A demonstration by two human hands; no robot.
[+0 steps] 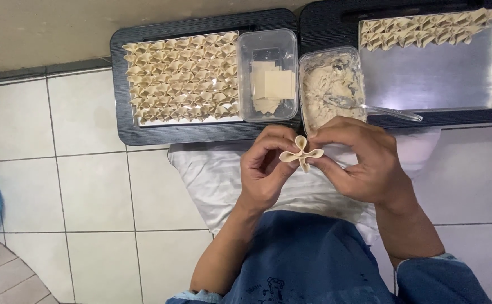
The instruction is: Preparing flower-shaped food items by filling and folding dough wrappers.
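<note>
Beyond the dumpling [301, 153], the full tray [181, 79] of folded pieces sat far left, the nearly bare metal tray [437, 73] far right, and between them the clear tub of square wrappers [268, 76] and the tub of filling [331, 84] with its plastic spoon [378, 108]. The step in hand looked like pinching the wrapper shut into four lobes, and finishing would probably call for a firm squeeze at the centre. The left hand [265, 169] and right hand [358, 160] met over the lap, fingertips closed narrowly on the dumpling, wrists angled inward.
</note>
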